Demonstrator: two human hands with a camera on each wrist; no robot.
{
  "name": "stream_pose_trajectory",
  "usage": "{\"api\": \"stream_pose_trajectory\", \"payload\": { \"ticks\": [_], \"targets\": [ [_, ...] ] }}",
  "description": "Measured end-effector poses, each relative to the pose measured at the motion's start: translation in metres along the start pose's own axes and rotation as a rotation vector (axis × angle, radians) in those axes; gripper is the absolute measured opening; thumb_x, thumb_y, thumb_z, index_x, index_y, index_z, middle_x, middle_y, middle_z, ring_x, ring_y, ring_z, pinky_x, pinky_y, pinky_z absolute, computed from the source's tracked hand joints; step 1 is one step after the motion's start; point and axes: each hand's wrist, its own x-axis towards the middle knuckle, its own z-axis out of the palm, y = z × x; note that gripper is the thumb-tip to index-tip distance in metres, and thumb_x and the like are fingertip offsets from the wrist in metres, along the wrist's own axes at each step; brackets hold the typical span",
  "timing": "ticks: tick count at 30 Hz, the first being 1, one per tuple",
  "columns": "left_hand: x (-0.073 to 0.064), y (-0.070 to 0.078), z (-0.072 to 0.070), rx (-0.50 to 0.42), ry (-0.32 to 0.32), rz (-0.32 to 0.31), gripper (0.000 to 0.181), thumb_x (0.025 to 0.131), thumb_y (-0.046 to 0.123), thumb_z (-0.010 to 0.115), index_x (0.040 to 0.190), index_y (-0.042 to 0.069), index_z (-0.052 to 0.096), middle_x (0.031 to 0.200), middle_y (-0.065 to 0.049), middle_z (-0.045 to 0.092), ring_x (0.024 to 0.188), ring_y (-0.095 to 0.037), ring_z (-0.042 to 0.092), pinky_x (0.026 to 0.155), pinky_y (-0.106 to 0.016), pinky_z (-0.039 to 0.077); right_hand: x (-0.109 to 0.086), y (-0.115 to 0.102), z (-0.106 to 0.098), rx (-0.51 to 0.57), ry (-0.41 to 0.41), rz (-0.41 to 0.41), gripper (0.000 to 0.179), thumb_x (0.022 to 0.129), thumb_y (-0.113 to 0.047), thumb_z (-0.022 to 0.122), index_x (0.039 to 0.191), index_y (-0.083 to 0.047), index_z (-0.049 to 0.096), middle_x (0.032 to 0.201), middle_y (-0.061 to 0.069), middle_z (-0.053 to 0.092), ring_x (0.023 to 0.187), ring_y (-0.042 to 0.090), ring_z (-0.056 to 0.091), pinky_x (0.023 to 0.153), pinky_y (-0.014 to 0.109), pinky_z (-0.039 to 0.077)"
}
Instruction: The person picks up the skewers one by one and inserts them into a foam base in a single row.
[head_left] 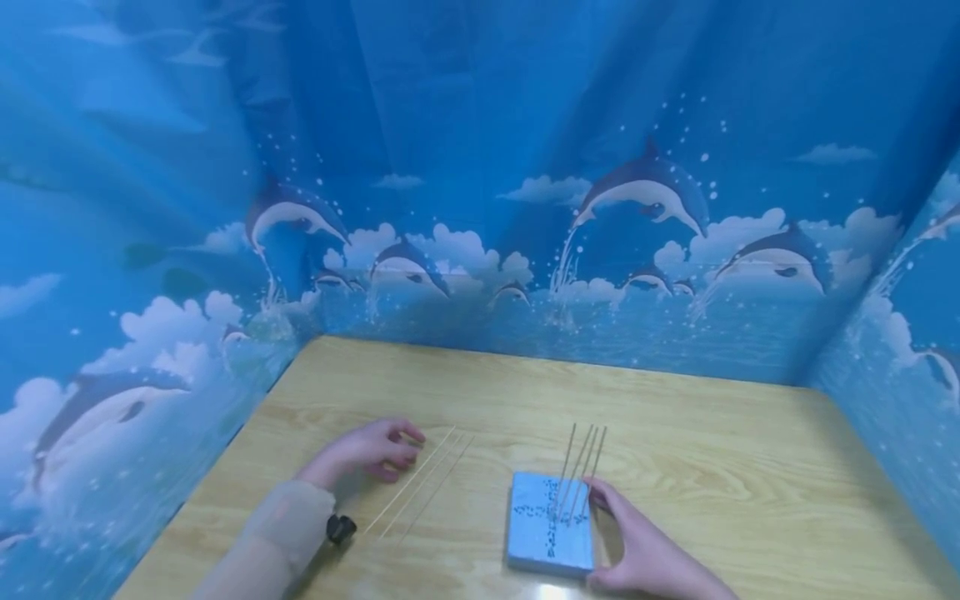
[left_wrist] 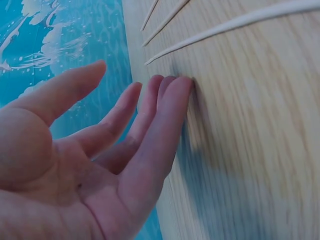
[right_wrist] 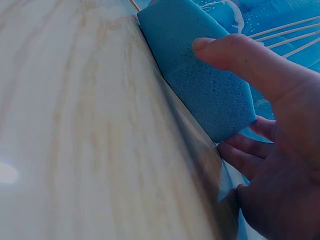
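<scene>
A blue foam block with many small holes in its top lies flat on the table. Several thin sticks stand in it, leaning slightly. My right hand holds the block at its right side; in the right wrist view the thumb lies against one face and the other fingers touch the far end. To the left, three loose thin wooden sticks lie side by side on the table. Just left of them is my left hand, fingers loosely bent, holding nothing; in the left wrist view its fingertips are near the table.
The wood-grain table meets a blue curtain printed with dolphins at its back and both sides. On the left wrist sits a small black device.
</scene>
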Motion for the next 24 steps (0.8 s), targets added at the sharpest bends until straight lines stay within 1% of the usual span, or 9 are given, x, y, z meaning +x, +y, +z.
{"api": "stream_pose_trajectory", "payload": {
  "ticks": [5, 10, 14, 17, 20, 24],
  "targets": [
    [0.002, 0.001, 0.003, 0.032, 0.01, -0.005, 0.037, 0.09, 0.01, 0.066, 0.124, -0.001, 0.059, 0.102, -0.015, 0.06, 0.089, -0.022, 0.064, 0.072, -0.035, 0.063, 0.0, 0.002, 0.001, -0.011, 0.004, -0.01, 0.118, 0.057, -0.037, 0.091, 0.15, -0.001, 0.029, 0.147, 0.017, 0.049, 0.134, 0.038, 0.048, 0.109, 0.064, 0.034],
    [0.005, 0.002, 0.005, 0.062, 0.011, -0.032, 0.038, 0.087, 0.01, 0.068, 0.124, 0.002, 0.062, 0.096, -0.011, 0.06, 0.083, -0.019, 0.061, 0.067, -0.032, 0.062, 0.0, 0.003, 0.001, -0.005, 0.004, -0.016, 0.117, 0.057, -0.037, 0.091, 0.15, -0.002, 0.029, 0.148, 0.016, 0.049, 0.134, 0.037, 0.048, 0.11, 0.064, 0.034],
    [0.007, 0.004, 0.007, 0.094, 0.002, -0.028, 0.04, 0.086, 0.009, 0.069, 0.125, 0.003, 0.063, 0.091, -0.008, 0.059, 0.077, -0.017, 0.059, 0.064, -0.031, 0.061, -0.001, 0.003, 0.002, -0.005, 0.002, -0.017, 0.116, 0.058, -0.036, 0.091, 0.15, -0.003, 0.029, 0.148, 0.016, 0.049, 0.134, 0.038, 0.048, 0.109, 0.064, 0.034],
    [0.007, 0.005, 0.009, 0.115, -0.002, -0.016, 0.043, 0.084, 0.006, 0.071, 0.125, 0.003, 0.062, 0.088, -0.008, 0.06, 0.072, -0.016, 0.059, 0.062, -0.029, 0.061, -0.001, 0.003, 0.002, -0.005, 0.002, -0.016, 0.116, 0.058, -0.037, 0.091, 0.151, -0.003, 0.029, 0.148, 0.016, 0.049, 0.134, 0.038, 0.048, 0.109, 0.064, 0.034],
    [0.006, 0.007, 0.012, 0.13, 0.021, -0.017, 0.045, 0.079, 0.002, 0.074, 0.123, 0.005, 0.062, 0.086, -0.008, 0.059, 0.069, -0.016, 0.058, 0.06, -0.028, 0.06, -0.001, 0.003, 0.001, -0.002, 0.002, -0.016, 0.117, 0.058, -0.038, 0.091, 0.151, -0.003, 0.029, 0.148, 0.017, 0.048, 0.134, 0.038, 0.047, 0.11, 0.065, 0.033],
    [0.008, 0.008, 0.019, 0.162, 0.081, -0.025, 0.047, 0.074, -0.002, 0.078, 0.117, 0.01, 0.064, 0.083, -0.007, 0.055, 0.066, -0.016, 0.056, 0.056, -0.025, 0.057, -0.001, 0.002, 0.001, -0.001, 0.002, -0.02, 0.116, 0.059, -0.038, 0.09, 0.151, -0.003, 0.029, 0.148, 0.018, 0.048, 0.135, 0.039, 0.047, 0.11, 0.066, 0.033]
  ]
}}
